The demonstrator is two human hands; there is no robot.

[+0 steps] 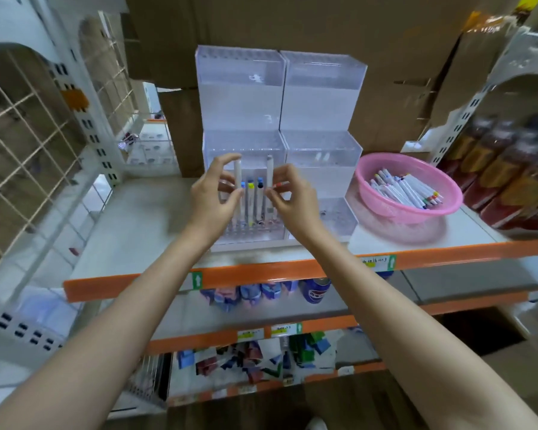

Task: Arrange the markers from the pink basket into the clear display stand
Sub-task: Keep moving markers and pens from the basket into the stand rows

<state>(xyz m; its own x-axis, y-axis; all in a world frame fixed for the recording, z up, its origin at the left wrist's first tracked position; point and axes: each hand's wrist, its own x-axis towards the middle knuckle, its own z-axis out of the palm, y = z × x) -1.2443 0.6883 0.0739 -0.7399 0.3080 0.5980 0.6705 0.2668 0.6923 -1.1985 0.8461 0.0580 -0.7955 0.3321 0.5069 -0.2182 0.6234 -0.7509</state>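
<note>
A clear tiered display stand [322, 97] sits on the shelf's middle. Several markers [251, 200] with blue and yellow caps stand upright in its lowest left tier. My left hand [213, 193] pinches one white marker [237, 172], held upright in front of that tier. My right hand [289, 197] grips another white marker [269, 172], also upright, just right of the standing ones. The pink basket [385, 166] sits to the right of the stand, with several white markers [404, 189] lying in it.
The shelf [143, 218] has an orange front edge [261, 273]. Cardboard boxes [323, 23] rise behind the stand. A white wire rack [28, 135] stands at the left, packaged goods [507, 172] at the right. Lower shelves hold small coloured items and a can [316, 290].
</note>
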